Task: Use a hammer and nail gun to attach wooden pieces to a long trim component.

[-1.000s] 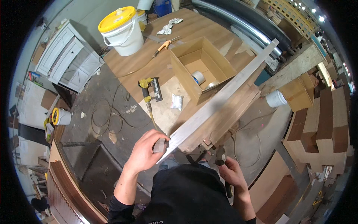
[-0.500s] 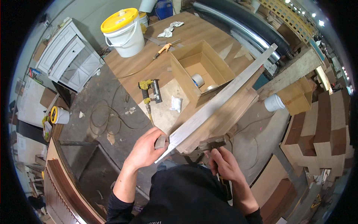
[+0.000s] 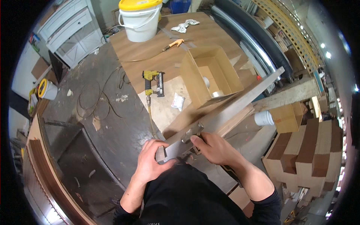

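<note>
– What is shown in the head view?
– A small block [image 3: 161, 154] is gripped by the left hand [image 3: 150, 159], at the near end of a long board [image 3: 233, 109].
– And on the right?
– A hammer [image 3: 192, 133] is held in the right hand [image 3: 214, 148], its head over the board; whether they are touching cannot be told.
– Beyond the board?
– A cardboard box [image 3: 194, 80] is seen.

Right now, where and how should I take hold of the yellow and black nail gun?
Probably by the handle of the nail gun, coming from your left. It lies on its side, its long magazine along the handle's right and the hose leaving the near end, so the handle's left flank looks freest.
</note>
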Demonstrator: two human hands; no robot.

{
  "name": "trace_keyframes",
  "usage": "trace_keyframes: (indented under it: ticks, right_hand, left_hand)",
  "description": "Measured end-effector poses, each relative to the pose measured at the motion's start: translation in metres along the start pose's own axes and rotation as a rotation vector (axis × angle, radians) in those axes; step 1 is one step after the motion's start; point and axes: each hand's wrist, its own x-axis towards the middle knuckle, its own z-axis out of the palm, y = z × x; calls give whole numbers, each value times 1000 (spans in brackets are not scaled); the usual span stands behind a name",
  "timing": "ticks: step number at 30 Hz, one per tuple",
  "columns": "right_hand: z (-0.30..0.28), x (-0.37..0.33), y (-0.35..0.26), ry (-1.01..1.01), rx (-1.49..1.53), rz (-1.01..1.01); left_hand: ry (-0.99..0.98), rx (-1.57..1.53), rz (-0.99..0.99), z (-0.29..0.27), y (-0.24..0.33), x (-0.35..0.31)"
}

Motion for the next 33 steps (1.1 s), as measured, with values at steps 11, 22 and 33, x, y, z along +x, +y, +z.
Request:
trace_keyframes:
  ticks: [11, 22, 33]
  right_hand:
    - [1, -9, -24, -79, 84, 78]
    - [32, -43, 55, 51, 736, 123]
    - [56, -87, 116, 398, 1036, 193]
  left_hand:
    - [8, -71, 47, 3, -9, -1]
    - [73, -107, 10, 9, -6, -2]
    - [47, -245, -201, 5, 0, -9]
